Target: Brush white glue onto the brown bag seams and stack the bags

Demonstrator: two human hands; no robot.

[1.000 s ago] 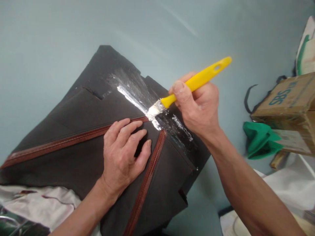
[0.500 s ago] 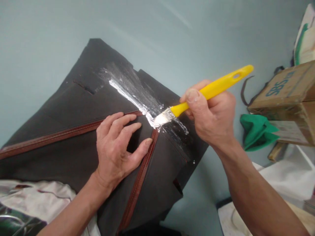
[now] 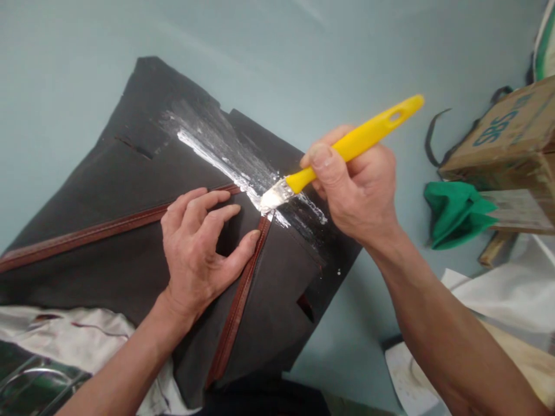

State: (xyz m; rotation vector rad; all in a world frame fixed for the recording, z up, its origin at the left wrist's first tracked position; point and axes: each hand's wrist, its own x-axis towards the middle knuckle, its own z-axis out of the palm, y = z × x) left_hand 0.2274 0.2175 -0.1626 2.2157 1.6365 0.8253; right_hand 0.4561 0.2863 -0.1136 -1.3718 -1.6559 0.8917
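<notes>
A dark grey sheet (image 3: 130, 167) with notched edges lies across the lower middle, crossed by two reddish-brown stitched strips (image 3: 234, 315) that run toward one meeting point. My left hand (image 3: 197, 245) lies on the sheet between the strips, fingers spread, fingertips along one strip and thumb on the other. In my right hand (image 3: 358, 188) is a yellow-handled paintbrush (image 3: 373, 133). Its whitened bristles touch the sheet where the strips come together. A thick white streak of paste (image 3: 208, 156) runs from there up to the left, with a thinner smear beside it.
A pale blue-green surface (image 3: 277, 52) lies under the sheet. At the right are a cardboard box (image 3: 498, 138), a green cloth (image 3: 457, 214), a piece of wood (image 3: 496, 248) and white sheeting (image 3: 511, 294). Whitish fabric (image 3: 87, 335) bunches at the lower left.
The brush tip has shifted slightly and a fresh white dab shows just right of the strips' meeting point. The whole view has shifted a little; my left hand stays on the sheet.
</notes>
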